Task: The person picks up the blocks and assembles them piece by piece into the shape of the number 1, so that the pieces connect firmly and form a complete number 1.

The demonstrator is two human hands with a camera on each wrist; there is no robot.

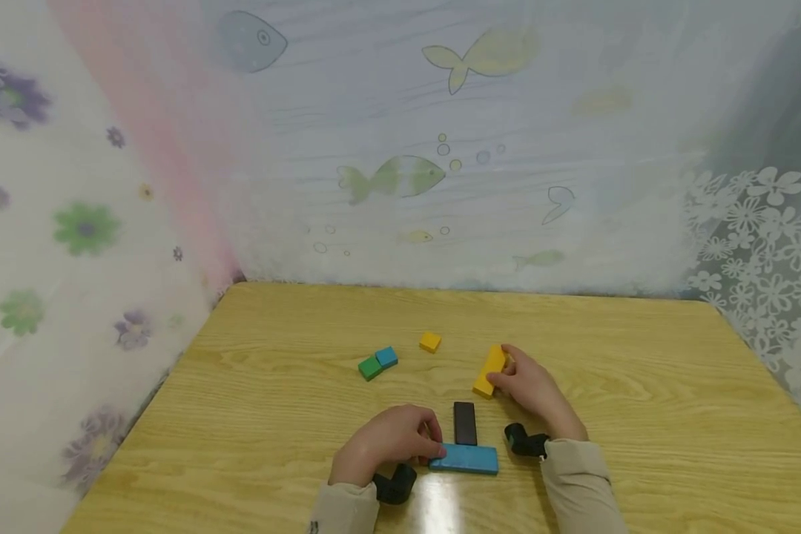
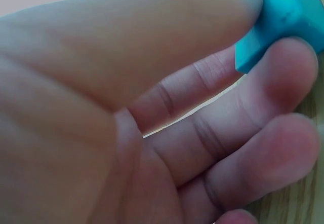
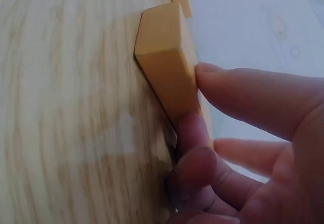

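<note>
My left hand (image 1: 397, 437) pinches the left end of a long blue block (image 1: 469, 459) lying crosswise near the front of the table. In the left wrist view, the thumb and a fingertip meet the corner of the blue block (image 2: 281, 19). A black block (image 1: 464, 423) stands lengthwise just behind its middle, between my hands. Farther back on the right, my right hand (image 1: 532, 382) grips a long yellow block (image 1: 490, 371) that slants on the table. The right wrist view shows thumb and fingers along the sides of the yellow block (image 3: 162, 57).
A small yellow block (image 1: 430, 342) sits toward the back. To its left, a green block (image 1: 370, 368) and a small blue block (image 1: 387, 357) lie corner to corner. The wooden table (image 1: 294, 326) meets patterned curtains behind and at the left. Black wrist cameras are strapped at both cuffs.
</note>
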